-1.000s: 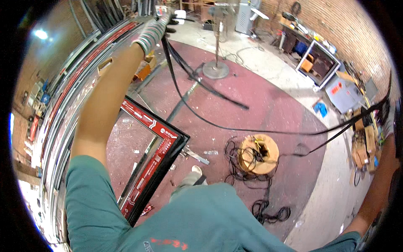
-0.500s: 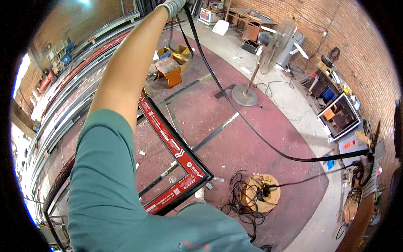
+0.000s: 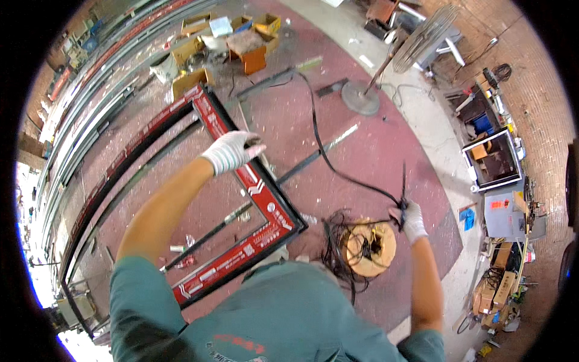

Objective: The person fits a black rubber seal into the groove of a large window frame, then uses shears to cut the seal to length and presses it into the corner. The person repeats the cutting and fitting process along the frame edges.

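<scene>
A red-faced frame with black edges [image 3: 259, 188] lies in front of me, its near corner close to my body. My left hand [image 3: 235, 151], in a striped white glove, is over the frame's right-hand side; its fingers are apart and slightly bent, with no strip visible in them. My right hand [image 3: 412, 221], also gloved, is closed on a long black rubber strip [image 3: 347, 176]. From there the strip curves away over the floor, and a short end points up past the fingers. Another strand leads to a tangle of strip [image 3: 338, 241] around a pale round spool [image 3: 383, 256].
A pedestal fan [image 3: 362, 96] stands at the far right on the reddish floor. Open boxes [image 3: 193, 81] and an orange stool [image 3: 250, 57] sit beyond the frame. Long metal profiles [image 3: 114, 66] line the left; a white-edged frame [image 3: 493, 160] leans at the right.
My left hand has come down from high up and let go of the strip, which has dropped to the floor. My right hand has moved inward, still gripping it.
</scene>
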Demonstrator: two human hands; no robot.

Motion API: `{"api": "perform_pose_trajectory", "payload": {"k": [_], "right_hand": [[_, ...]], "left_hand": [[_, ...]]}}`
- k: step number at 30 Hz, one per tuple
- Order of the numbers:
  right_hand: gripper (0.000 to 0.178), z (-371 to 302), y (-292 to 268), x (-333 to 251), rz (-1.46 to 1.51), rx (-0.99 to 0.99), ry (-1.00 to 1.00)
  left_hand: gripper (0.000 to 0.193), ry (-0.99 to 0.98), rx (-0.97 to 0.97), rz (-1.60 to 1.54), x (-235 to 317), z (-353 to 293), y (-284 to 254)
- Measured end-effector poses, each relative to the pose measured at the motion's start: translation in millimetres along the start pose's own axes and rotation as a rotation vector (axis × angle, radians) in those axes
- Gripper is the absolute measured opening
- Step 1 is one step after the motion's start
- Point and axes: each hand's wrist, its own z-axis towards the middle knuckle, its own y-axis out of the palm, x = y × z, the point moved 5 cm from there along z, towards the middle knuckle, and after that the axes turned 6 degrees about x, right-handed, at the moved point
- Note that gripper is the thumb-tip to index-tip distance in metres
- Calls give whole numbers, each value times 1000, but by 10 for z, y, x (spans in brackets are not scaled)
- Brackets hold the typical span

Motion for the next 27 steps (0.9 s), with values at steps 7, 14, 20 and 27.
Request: {"api": "perform_pose_trajectory", "payload": {"k": [7,14,20,27], "right_hand": [[42,321,1139,1028,58,4,114],[61,-63,1352,1631,-230,-219,69],[59,-700,1432,1383,-149,-453,36],[44,-970,1242,1242,-43,-602,-100]], "left_hand": [[39,-51,220,8,379,-1703,663],[28,-2,373,160,948,-2495,1578],[47,-1016,489,-1187,848,-2709,2781],[22,-1104,866,-1882,648,-2202,3164]]}}
